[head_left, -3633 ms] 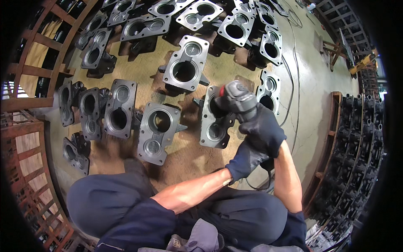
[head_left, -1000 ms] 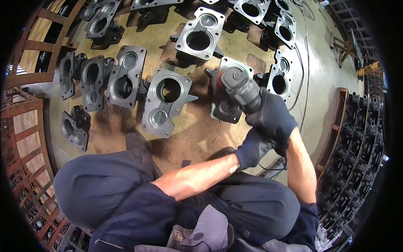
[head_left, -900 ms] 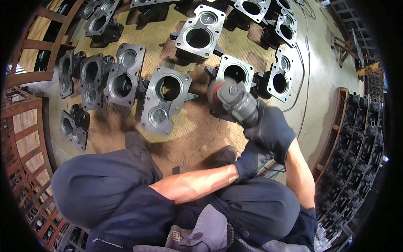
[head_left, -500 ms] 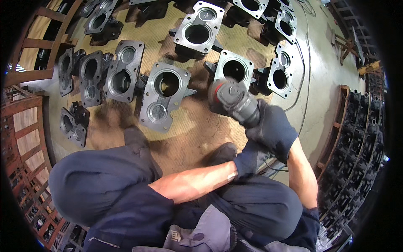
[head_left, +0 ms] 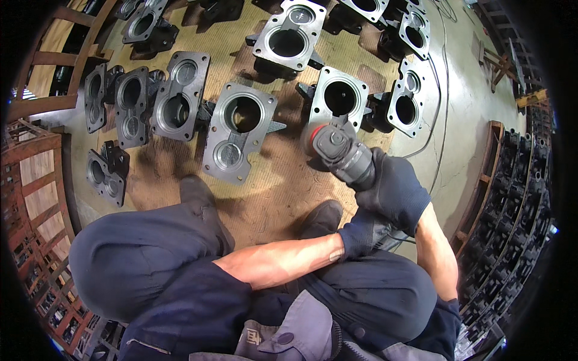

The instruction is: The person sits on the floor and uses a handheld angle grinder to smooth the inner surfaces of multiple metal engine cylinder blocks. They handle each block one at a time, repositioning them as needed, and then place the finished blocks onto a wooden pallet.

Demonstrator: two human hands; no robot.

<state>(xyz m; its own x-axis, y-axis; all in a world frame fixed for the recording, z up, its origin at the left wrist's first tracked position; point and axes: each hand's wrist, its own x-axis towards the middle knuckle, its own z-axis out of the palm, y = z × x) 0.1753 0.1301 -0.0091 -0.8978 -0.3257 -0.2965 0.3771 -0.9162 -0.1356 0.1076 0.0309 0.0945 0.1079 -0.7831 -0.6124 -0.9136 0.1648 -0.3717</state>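
Now both gloved hands, right hand [head_left: 394, 189] and left hand [head_left: 360, 233], have drawn the grey cylindrical angle grinder [head_left: 341, 153] back off the grey metal casting [head_left: 340, 99]; fingers wrapped round it, long axis pointing up-left.

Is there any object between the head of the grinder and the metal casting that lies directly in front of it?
Nothing visible stands between them. The grinder, held in the gloved right hand with the left hand at its rear, has its head at the near edge of the grey casting. Whether it touches cannot be told.
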